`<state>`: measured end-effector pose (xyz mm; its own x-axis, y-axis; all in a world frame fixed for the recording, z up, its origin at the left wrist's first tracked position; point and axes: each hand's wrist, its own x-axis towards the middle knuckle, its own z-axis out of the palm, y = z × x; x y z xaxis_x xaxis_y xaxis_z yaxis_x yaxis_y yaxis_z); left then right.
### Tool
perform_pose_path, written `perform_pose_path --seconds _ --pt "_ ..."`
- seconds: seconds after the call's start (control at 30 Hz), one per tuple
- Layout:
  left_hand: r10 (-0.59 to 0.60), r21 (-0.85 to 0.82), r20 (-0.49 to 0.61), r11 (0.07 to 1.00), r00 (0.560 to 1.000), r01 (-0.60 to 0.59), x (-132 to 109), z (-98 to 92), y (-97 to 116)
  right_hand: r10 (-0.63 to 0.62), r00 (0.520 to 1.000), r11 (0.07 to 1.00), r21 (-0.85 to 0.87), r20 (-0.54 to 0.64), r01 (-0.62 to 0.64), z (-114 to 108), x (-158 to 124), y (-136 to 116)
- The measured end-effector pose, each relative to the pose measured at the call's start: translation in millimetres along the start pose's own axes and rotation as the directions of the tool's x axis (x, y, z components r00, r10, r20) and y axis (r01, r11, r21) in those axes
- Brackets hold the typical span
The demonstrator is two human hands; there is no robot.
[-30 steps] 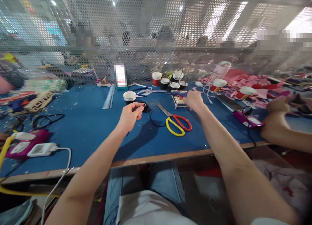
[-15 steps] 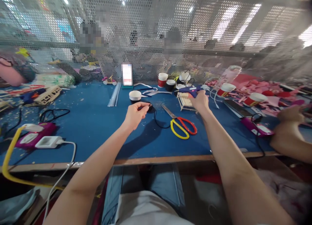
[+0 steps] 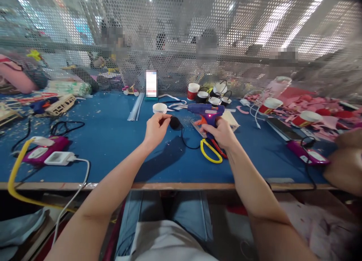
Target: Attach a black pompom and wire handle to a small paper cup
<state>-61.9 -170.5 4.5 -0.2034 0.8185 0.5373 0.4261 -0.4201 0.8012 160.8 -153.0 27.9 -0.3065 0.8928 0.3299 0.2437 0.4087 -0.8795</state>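
My left hand (image 3: 157,129) is closed in a pinch at the edge of a small black round piece (image 3: 175,123), held above the blue table. A thin black cord (image 3: 185,142) trails from this piece towards the scissors. My right hand (image 3: 222,132) is wrapped round the grip of a blue hot glue gun (image 3: 206,110), its nozzle pointing left and a red light glowing on its body. Below that hand lie scissors with yellow and red handles (image 3: 211,151), partly covered. A white-rimmed cup (image 3: 160,108) stands just behind my left hand.
Behind are a red paper cup (image 3: 193,91), several black-wrapped cups with cord loops (image 3: 202,97) and a phone (image 3: 151,83). Power strips (image 3: 46,151) lie left and right (image 3: 308,153). Pink scraps (image 3: 305,102) are heaped right, near another person's arm (image 3: 345,166). A perforated screen (image 3: 175,38) rises behind.
My right hand has lifted the glue gun off the small wooden rack and brought it left, over the scissors. My left hand has shifted slightly left with the black piece.
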Motion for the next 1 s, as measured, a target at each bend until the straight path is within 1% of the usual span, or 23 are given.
perform_pose_path --seconds 0.1,0.17,0.23,0.33,0.4,0.5,0.7,1.0 --pt "-0.013 -0.035 -0.008 0.999 1.0 0.013 0.9 -0.6 -1.7 -0.007 1.0 0.998 0.06 -0.006 0.008 10.5 -7.7 -2.0" --pt "-0.028 -0.066 -0.008 0.997 1.0 0.028 0.7 -0.9 -2.0 -0.002 1.0 0.998 0.056 -0.026 0.004 16.7 -12.8 -3.2" --pt "-0.037 -0.081 -0.005 0.996 0.999 0.037 0.3 -1.2 -1.7 0.017 0.998 1.0 -0.003 -0.067 -0.017 21.8 -16.7 -3.2" --pt "-0.031 -0.06 0.001 0.998 1.0 0.031 -0.1 -1.6 -0.9 0.026 0.992 0.99 -0.136 -0.125 -0.043 26.9 -19.2 -0.5" --pt "-0.024 -0.038 0.006 0.999 1.0 0.024 -0.3 -1.7 -0.3 0.013 0.99 0.981 -0.192 -0.14 -0.04 28.6 -19.5 1.9" --pt "-0.013 -0.027 0.009 1.0 1.0 0.013 -0.4 -1.2 -0.1 0.002 0.99 0.974 -0.223 -0.144 -0.034 29.6 -19.2 3.8" --pt "0.001 -0.038 0.003 0.999 1.0 -0.001 -0.2 0.5 -1.4 -0.014 0.988 0.968 -0.251 -0.153 -0.025 30.7 -18.7 4.9" --pt "-0.011 -0.063 0.005 0.998 1.0 0.012 -0.6 0.9 -0.2 -0.04 0.987 0.963 -0.269 -0.154 -0.003 30.8 -17.6 7.0"
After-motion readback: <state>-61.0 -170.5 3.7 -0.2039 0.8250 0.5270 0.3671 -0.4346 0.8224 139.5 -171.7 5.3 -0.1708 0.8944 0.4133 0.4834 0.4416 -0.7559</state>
